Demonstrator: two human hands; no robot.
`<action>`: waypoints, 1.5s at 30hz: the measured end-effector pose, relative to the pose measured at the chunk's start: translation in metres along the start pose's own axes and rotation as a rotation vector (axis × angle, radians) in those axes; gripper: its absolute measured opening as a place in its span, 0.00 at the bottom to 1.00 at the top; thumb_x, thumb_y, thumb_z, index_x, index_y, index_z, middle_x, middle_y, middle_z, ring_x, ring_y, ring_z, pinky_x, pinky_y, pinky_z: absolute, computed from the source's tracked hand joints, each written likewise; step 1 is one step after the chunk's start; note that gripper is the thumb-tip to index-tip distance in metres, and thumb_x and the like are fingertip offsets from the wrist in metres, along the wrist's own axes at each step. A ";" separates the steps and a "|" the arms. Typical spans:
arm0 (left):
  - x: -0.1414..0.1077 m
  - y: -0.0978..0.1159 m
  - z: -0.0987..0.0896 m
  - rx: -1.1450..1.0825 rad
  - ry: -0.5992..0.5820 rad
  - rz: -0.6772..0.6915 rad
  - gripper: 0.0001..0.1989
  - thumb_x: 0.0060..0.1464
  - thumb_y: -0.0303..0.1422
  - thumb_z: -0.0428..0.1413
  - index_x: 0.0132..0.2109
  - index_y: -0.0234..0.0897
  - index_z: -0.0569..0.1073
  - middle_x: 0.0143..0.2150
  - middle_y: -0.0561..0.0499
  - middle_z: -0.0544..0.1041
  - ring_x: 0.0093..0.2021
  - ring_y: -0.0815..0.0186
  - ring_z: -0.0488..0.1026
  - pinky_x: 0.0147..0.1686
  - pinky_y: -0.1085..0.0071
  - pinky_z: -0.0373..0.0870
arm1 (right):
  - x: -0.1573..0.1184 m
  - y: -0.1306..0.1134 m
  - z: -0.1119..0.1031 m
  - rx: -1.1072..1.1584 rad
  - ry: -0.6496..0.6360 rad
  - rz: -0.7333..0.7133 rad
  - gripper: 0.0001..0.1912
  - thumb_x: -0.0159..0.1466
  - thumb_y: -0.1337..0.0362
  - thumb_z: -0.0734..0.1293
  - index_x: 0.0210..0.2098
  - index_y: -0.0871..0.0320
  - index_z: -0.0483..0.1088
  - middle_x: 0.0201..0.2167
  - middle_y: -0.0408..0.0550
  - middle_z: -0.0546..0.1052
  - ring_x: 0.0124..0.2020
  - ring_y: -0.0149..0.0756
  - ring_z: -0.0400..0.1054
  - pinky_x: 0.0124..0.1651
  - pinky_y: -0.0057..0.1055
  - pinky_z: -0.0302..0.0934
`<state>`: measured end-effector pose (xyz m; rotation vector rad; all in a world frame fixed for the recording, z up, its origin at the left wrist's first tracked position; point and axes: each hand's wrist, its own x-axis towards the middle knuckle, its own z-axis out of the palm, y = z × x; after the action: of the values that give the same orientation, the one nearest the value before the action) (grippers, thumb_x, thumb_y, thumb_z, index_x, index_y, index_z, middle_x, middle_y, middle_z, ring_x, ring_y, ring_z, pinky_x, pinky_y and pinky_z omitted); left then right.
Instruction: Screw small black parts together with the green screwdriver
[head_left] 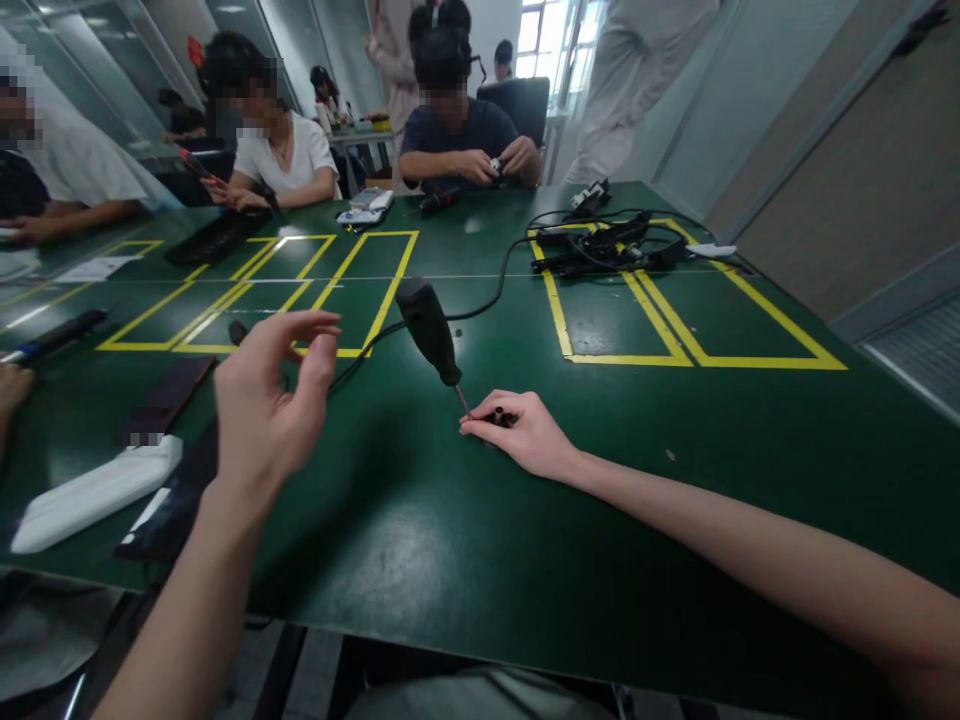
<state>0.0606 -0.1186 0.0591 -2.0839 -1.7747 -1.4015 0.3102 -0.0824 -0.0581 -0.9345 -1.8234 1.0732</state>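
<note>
A screwdriver (427,325) with a thick dark handle stands tilted over the green table, its handle up and to the left. Its thin shaft runs down to the fingertips of my right hand (529,435), which are closed around its tip. Within those same fingers sits a small dark part (501,417) with a round, metallic-looking end; the fingers cover most of it. My left hand (274,395) is raised over the table left of the screwdriver, apart from it. Its fingers are curved, with a gap between thumb and forefinger and nothing held.
Left of me lie a white elongated device (97,492), a dark case (169,515) and a dark flat phone-like object (172,400). A black cable (480,310) crosses the table (420,560) to a heap of black parts (607,245). Several people sit across the table.
</note>
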 end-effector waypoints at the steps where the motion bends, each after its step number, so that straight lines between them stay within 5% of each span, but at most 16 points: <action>1: -0.009 -0.009 -0.010 0.170 0.012 -0.098 0.17 0.63 0.47 0.51 0.48 0.48 0.80 0.46 0.47 0.83 0.50 0.46 0.80 0.54 0.45 0.74 | 0.000 0.000 0.000 0.003 -0.001 0.003 0.11 0.63 0.54 0.75 0.35 0.54 0.85 0.32 0.49 0.83 0.30 0.36 0.72 0.33 0.34 0.63; 4: -0.033 -0.034 -0.028 0.441 -0.070 -0.358 0.26 0.59 0.53 0.51 0.57 0.47 0.78 0.54 0.39 0.79 0.66 0.28 0.66 0.64 0.28 0.61 | 0.000 0.000 0.000 0.014 -0.002 0.012 0.10 0.63 0.55 0.75 0.35 0.54 0.85 0.31 0.48 0.83 0.30 0.35 0.72 0.33 0.33 0.62; 7: -0.049 -0.049 -0.032 0.480 -0.056 -0.434 0.35 0.55 0.56 0.51 0.65 0.47 0.72 0.67 0.39 0.71 0.74 0.28 0.56 0.71 0.30 0.54 | 0.000 -0.001 0.000 0.030 -0.007 0.027 0.09 0.63 0.56 0.75 0.35 0.55 0.85 0.31 0.48 0.82 0.29 0.34 0.71 0.31 0.32 0.61; 11: -0.055 -0.057 -0.028 0.537 -0.091 -0.581 0.43 0.52 0.56 0.52 0.68 0.33 0.69 0.73 0.31 0.63 0.74 0.27 0.56 0.70 0.32 0.57 | 0.000 -0.001 0.001 0.035 0.001 0.036 0.09 0.62 0.57 0.75 0.35 0.55 0.85 0.32 0.48 0.83 0.30 0.34 0.72 0.31 0.32 0.62; 17: -0.048 -0.042 -0.006 0.311 -0.004 -0.300 0.34 0.56 0.54 0.58 0.65 0.44 0.72 0.74 0.39 0.64 0.76 0.38 0.56 0.74 0.39 0.53 | 0.000 0.000 0.001 0.057 0.004 0.037 0.09 0.62 0.56 0.75 0.34 0.55 0.85 0.32 0.48 0.83 0.28 0.33 0.71 0.28 0.31 0.61; 21: -0.028 -0.004 0.036 -0.423 -0.277 -0.234 0.32 0.61 0.55 0.54 0.65 0.44 0.69 0.67 0.41 0.73 0.69 0.48 0.69 0.69 0.46 0.65 | 0.000 0.002 0.001 0.065 0.018 0.029 0.09 0.61 0.56 0.75 0.33 0.55 0.85 0.31 0.48 0.82 0.27 0.33 0.70 0.28 0.31 0.60; 24: -0.008 0.026 0.067 -0.825 -0.317 -0.257 0.27 0.59 0.52 0.59 0.58 0.41 0.72 0.56 0.42 0.80 0.58 0.54 0.78 0.56 0.57 0.76 | 0.000 0.001 0.001 0.062 0.023 0.048 0.11 0.61 0.54 0.75 0.32 0.55 0.84 0.30 0.48 0.82 0.26 0.33 0.69 0.28 0.31 0.60; 28: 0.008 0.048 0.088 -1.113 -0.376 -0.295 0.18 0.57 0.47 0.63 0.46 0.39 0.73 0.37 0.50 0.79 0.35 0.66 0.78 0.37 0.69 0.76 | 0.000 0.001 0.001 0.066 0.032 0.066 0.12 0.60 0.53 0.75 0.31 0.55 0.84 0.29 0.48 0.81 0.26 0.34 0.70 0.30 0.32 0.62; 34: 0.025 0.060 0.092 -1.239 -0.265 -0.385 0.11 0.63 0.38 0.58 0.35 0.38 0.69 0.24 0.58 0.66 0.20 0.73 0.63 0.20 0.75 0.58 | 0.000 0.002 0.001 0.059 0.064 0.082 0.12 0.59 0.54 0.76 0.34 0.57 0.84 0.28 0.46 0.81 0.25 0.32 0.68 0.30 0.32 0.61; 41: 0.055 0.073 0.073 -1.385 -0.181 -0.484 0.14 0.67 0.33 0.47 0.32 0.38 0.69 0.21 0.56 0.63 0.19 0.72 0.60 0.19 0.75 0.55 | 0.000 0.005 -0.002 0.209 -0.032 0.147 0.31 0.52 0.56 0.80 0.54 0.58 0.77 0.42 0.51 0.84 0.41 0.39 0.78 0.47 0.38 0.72; 45: 0.062 0.069 0.066 -1.443 -0.250 -0.553 0.12 0.66 0.35 0.48 0.33 0.38 0.69 0.20 0.55 0.63 0.19 0.71 0.60 0.20 0.75 0.56 | -0.006 0.004 -0.015 0.129 -0.072 0.185 0.40 0.50 0.59 0.81 0.61 0.57 0.71 0.52 0.55 0.82 0.47 0.41 0.77 0.44 0.35 0.73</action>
<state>0.1500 -0.0575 0.0946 -2.2501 -1.5689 -3.4619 0.3265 -0.0817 -0.0591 -1.0130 -1.7272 1.3380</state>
